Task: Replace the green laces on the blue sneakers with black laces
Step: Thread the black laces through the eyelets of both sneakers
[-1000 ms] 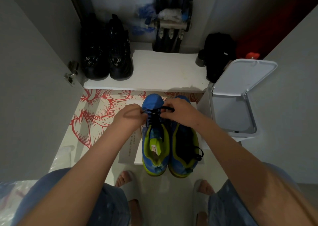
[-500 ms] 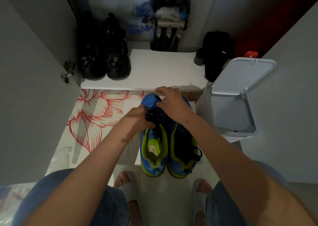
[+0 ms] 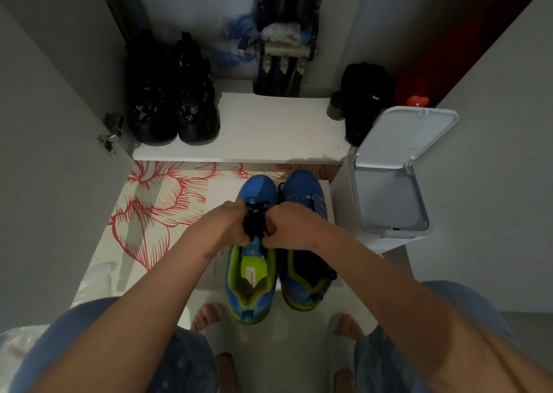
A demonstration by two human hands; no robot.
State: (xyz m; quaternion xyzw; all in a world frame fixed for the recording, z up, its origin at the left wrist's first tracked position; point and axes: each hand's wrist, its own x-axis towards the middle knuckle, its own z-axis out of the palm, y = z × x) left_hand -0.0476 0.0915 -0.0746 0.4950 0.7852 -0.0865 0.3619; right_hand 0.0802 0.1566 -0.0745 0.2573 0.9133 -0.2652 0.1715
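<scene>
Two blue sneakers with lime-green lining stand side by side on the floor, toes pointing away from me. On the left sneaker point(image 3: 253, 285) a black lace point(image 3: 253, 222) runs over the tongue area. My left hand point(image 3: 226, 228) and my right hand point(image 3: 288, 228) both pinch that black lace over the middle of the left sneaker, knuckles facing each other. The right sneaker point(image 3: 305, 276) stands untouched beside it, with a black lace end hanging at its right side. No green lace shows.
A white pedal bin point(image 3: 389, 183) with its lid up stands right of the sneakers. A white shelf point(image 3: 269, 135) behind carries a pair of black shoes point(image 3: 173, 102) and a black bag point(image 3: 363, 99). A red-flower mat point(image 3: 155, 207) covers the floor at left. My sandalled feet are below.
My right hand has come back from the left sneaker's toe to its middle, and both hands now pinch the black lace close together lower on the shoe.
</scene>
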